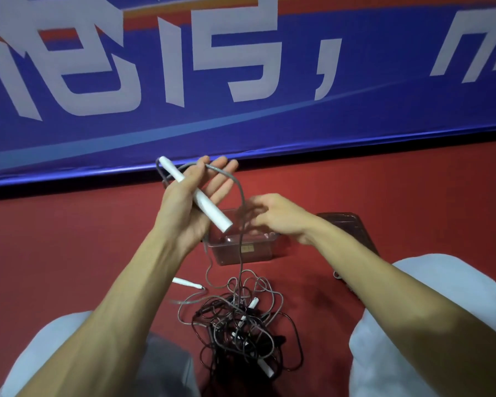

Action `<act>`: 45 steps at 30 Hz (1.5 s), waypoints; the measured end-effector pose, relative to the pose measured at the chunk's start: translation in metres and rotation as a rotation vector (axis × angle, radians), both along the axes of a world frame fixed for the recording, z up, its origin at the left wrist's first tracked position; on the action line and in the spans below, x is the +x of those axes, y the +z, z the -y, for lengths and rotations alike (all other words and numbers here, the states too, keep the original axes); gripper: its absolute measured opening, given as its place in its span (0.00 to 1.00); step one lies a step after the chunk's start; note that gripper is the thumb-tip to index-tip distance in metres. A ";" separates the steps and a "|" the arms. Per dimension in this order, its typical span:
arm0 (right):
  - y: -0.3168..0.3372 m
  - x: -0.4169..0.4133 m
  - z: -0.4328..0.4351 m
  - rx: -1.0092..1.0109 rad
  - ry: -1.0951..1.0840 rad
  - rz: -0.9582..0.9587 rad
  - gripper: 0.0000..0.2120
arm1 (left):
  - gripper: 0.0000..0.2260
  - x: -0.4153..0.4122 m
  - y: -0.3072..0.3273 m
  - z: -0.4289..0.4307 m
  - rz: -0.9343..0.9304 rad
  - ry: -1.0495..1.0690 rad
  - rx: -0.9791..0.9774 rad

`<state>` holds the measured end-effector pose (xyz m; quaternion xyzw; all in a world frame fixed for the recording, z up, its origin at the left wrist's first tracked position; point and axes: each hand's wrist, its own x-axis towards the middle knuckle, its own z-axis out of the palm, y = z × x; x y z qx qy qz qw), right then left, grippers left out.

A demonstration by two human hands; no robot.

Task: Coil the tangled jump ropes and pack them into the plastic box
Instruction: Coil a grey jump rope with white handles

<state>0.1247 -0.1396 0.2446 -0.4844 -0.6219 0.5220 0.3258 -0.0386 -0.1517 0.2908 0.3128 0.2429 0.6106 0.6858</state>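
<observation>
My left hand [189,202] is raised palm up with its fingers straight; the thumb pins a white jump-rope handle [209,207] across the palm. A grey rope [235,181] loops over those fingers and hangs down. My right hand [275,216], blurred, pinches that rope just above the clear plastic box [241,253]. The rope runs down into a tangle of grey and black ropes [241,325] on the red floor between my knees. Another white handle [186,283] lies to the left of the tangle.
The box's dark clear lid [352,233] lies on the floor to the right of the box, partly behind my right forearm. A blue banner with white characters [241,81] stands along the far edge of the red floor. My knees [441,310] flank the tangle.
</observation>
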 end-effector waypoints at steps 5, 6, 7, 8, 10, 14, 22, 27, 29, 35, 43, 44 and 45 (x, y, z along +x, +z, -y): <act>-0.009 -0.006 0.001 0.145 0.120 0.139 0.11 | 0.07 -0.008 0.007 -0.001 0.265 0.034 -0.003; -0.009 -0.007 0.001 0.153 0.071 0.115 0.10 | 0.07 -0.011 0.008 -0.002 0.303 0.039 -0.004; -0.008 -0.008 0.001 0.157 0.024 0.082 0.10 | 0.07 -0.013 0.009 -0.003 0.325 0.049 -0.006; -0.006 -0.008 0.001 0.162 -0.011 0.041 0.10 | 0.07 -0.016 0.009 -0.005 0.329 0.058 -0.007; -0.003 -0.007 0.002 0.171 -0.068 -0.054 0.10 | 0.07 -0.018 0.006 -0.009 0.289 0.081 -0.008; 0.007 -0.005 0.004 0.255 -0.187 -0.191 0.09 | 0.12 -0.014 -0.009 -0.018 -0.017 0.088 -0.007; 0.033 0.010 0.009 0.333 -0.264 -0.536 0.07 | 0.08 0.005 -0.026 -0.012 -0.574 -0.054 -0.061; 0.042 0.017 0.008 0.297 -0.342 -0.794 0.05 | 0.09 0.016 -0.034 0.001 -0.852 -0.216 0.014; 0.044 0.021 0.006 0.256 -0.413 -0.918 0.06 | 0.10 0.018 -0.036 0.002 -0.868 -0.241 0.017; 0.035 0.028 -0.005 0.145 -0.579 -1.022 0.06 | 0.07 0.026 -0.045 0.006 -0.963 -0.164 0.089; 0.017 0.022 -0.004 -0.069 -0.635 -0.776 0.05 | 0.06 0.025 -0.025 0.007 -0.537 -0.024 -0.017; 0.015 0.019 -0.004 -0.085 -0.597 -0.702 0.07 | 0.06 0.024 -0.022 0.007 -0.477 -0.023 -0.025; 0.013 0.017 -0.004 -0.092 -0.551 -0.619 0.09 | 0.06 0.023 -0.018 0.008 -0.419 -0.014 -0.029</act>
